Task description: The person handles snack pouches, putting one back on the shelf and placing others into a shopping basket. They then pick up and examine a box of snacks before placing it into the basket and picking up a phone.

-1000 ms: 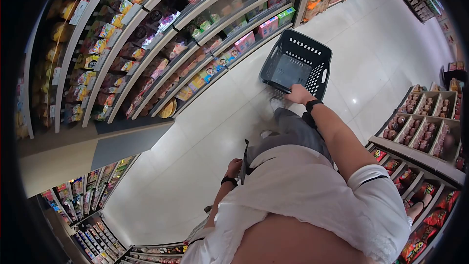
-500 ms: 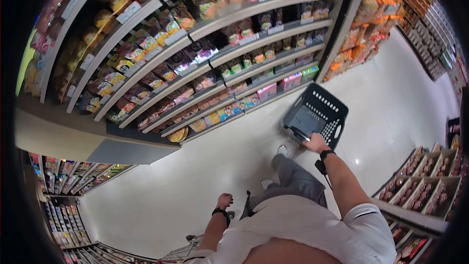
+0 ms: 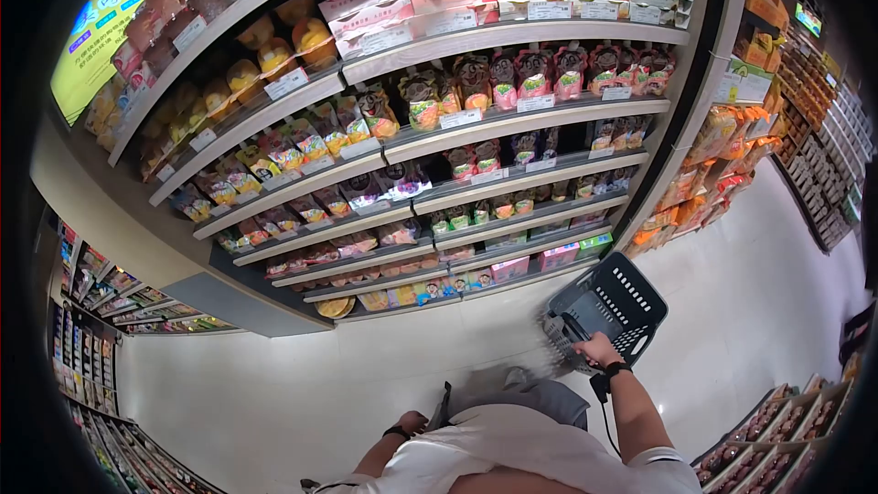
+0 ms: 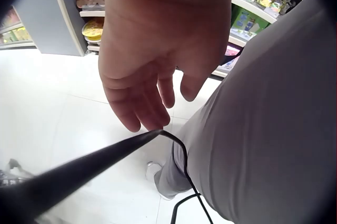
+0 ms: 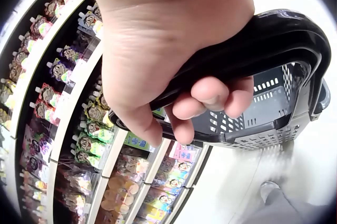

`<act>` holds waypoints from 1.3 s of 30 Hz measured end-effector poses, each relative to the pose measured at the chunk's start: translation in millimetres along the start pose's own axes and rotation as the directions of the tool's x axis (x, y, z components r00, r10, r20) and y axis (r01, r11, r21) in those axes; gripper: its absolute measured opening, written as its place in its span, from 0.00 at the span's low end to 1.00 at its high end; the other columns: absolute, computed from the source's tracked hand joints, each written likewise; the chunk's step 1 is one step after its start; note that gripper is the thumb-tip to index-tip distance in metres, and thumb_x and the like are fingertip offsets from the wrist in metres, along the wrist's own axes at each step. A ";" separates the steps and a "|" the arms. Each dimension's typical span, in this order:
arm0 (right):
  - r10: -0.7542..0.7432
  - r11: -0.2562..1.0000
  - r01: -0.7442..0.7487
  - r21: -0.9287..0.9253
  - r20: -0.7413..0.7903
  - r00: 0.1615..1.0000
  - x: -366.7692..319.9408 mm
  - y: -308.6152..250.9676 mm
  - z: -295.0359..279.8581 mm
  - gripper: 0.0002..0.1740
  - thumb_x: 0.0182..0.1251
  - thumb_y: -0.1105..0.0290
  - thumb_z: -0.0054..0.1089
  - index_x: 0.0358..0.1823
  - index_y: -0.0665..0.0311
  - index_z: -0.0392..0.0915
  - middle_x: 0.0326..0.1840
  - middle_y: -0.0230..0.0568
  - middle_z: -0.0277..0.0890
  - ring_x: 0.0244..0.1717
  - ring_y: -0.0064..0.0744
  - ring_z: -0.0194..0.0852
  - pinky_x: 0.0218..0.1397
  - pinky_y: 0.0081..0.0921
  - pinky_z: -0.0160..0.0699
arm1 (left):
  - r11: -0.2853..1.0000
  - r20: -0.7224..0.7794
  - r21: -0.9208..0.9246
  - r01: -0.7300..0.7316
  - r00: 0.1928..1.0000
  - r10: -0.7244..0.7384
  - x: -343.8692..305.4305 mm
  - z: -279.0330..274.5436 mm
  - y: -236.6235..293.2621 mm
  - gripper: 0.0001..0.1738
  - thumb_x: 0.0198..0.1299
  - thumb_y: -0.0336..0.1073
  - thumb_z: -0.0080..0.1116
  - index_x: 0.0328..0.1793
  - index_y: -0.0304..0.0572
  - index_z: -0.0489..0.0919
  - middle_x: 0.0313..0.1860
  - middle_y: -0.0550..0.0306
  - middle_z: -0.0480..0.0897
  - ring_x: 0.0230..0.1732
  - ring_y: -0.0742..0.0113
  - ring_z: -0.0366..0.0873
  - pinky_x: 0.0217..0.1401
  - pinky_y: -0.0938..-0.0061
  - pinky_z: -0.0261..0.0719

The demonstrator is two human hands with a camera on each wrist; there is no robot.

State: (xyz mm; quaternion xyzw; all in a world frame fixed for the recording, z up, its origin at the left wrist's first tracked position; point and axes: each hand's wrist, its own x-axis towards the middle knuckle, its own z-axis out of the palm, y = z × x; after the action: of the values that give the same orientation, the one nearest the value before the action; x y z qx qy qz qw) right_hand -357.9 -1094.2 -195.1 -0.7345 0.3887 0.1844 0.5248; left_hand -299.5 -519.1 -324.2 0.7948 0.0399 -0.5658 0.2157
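My right hand grips the black handle of a dark plastic shopping basket. Fingers curl round that handle in the right wrist view, and the basket's perforated wall shows below. Its visible floor holds no goods. My left hand hangs beside the grey trouser leg, its fingers loosely bent with nothing in them. A black strap and thin cable run just under the left fingertips in that view.
Ahead stands a curved shelf unit of pouches, boxes and fruit-like packs. Orange bags hang at its right end. A divided display of packs is at lower right, more shelves at far left. Pale tiled floor lies between.
The head view has tilted up, showing more upper shelving and a yellow sign. The basket appears lower and farther right, still in my right hand. The left hand remains low by the body.
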 end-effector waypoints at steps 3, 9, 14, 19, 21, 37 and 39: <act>-0.010 0.999 0.010 0.032 -0.021 1.000 7.1 -1.7 -6.4 0.15 0.52 0.63 0.70 0.24 0.70 0.78 0.18 0.38 0.75 0.13 0.26 0.69 0.17 0.26 0.69 | 0.996 -0.155 -0.091 0.021 0.987 -0.035 20.1 -19.5 45.2 0.23 0.63 0.46 0.57 0.58 0.40 0.84 0.46 0.52 0.88 0.38 0.61 0.88 0.38 0.64 0.84; -0.015 0.997 0.020 0.073 -0.068 0.998 23.3 -3.5 -14.6 0.16 0.56 0.63 0.71 0.22 0.68 0.78 0.13 0.38 0.72 0.10 0.26 0.69 0.16 0.25 0.68 | 0.978 -0.289 0.050 -0.203 0.934 0.209 50.3 -48.5 131.3 0.20 0.59 0.45 0.59 0.50 0.41 0.86 0.39 0.50 0.89 0.41 0.60 0.87 0.42 0.66 0.83; -0.009 0.992 0.021 0.127 -0.089 0.996 22.8 -7.9 -18.3 0.15 0.55 0.65 0.71 0.22 0.68 0.78 0.11 0.36 0.70 0.10 0.25 0.68 0.15 0.25 0.66 | 0.774 -0.281 0.322 -0.545 0.725 0.628 78.2 -101.3 211.1 0.16 0.58 0.45 0.59 0.41 0.40 0.84 0.38 0.41 0.87 0.43 0.45 0.85 0.49 0.61 0.82; -0.003 0.990 0.020 0.142 -0.121 0.993 24.5 -8.1 -22.7 0.15 0.55 0.64 0.71 0.23 0.68 0.79 0.11 0.36 0.70 0.09 0.26 0.67 0.15 0.24 0.66 | 0.512 -0.455 0.542 -0.666 0.281 0.845 -42.6 -230.1 383.9 0.12 0.64 0.40 0.58 0.44 0.39 0.83 0.40 0.41 0.86 0.43 0.43 0.84 0.46 0.56 0.81; -0.011 0.986 0.030 0.162 -0.113 0.994 22.9 -7.2 -24.2 0.15 0.55 0.64 0.71 0.23 0.68 0.78 0.12 0.36 0.70 0.10 0.26 0.68 0.15 0.25 0.67 | 0.433 -0.556 0.586 -0.685 0.048 0.829 -111.5 -273.4 447.4 0.11 0.60 0.37 0.60 0.44 0.38 0.85 0.42 0.43 0.86 0.46 0.44 0.84 0.50 0.58 0.81; -0.063 0.993 0.084 0.085 -0.227 0.972 21.5 -11.9 -33.4 0.16 0.54 0.62 0.69 0.22 0.69 0.80 0.12 0.39 0.73 0.11 0.28 0.73 0.17 0.26 0.70 | 0.559 -0.381 0.829 -0.013 -0.745 0.548 -291.0 -440.7 613.3 0.16 0.56 0.37 0.60 0.51 0.46 0.79 0.50 0.47 0.79 0.56 0.46 0.75 0.60 0.54 0.74; -0.074 0.990 0.101 0.097 -0.252 0.965 27.3 -8.0 -32.2 0.16 0.55 0.63 0.69 0.22 0.70 0.80 0.12 0.38 0.73 0.10 0.27 0.72 0.17 0.26 0.69 | 0.542 -0.357 0.841 -0.001 -0.752 0.554 -285.4 -439.1 612.8 0.16 0.58 0.36 0.60 0.53 0.45 0.78 0.52 0.48 0.78 0.57 0.46 0.74 0.60 0.54 0.74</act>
State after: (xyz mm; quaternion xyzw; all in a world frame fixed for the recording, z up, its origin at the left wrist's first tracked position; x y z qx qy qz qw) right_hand -339.0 -1132.8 -196.4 -0.7385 0.4280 0.0464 0.5189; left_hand 174.5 -850.9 236.9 0.7649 -0.2619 0.5681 0.1537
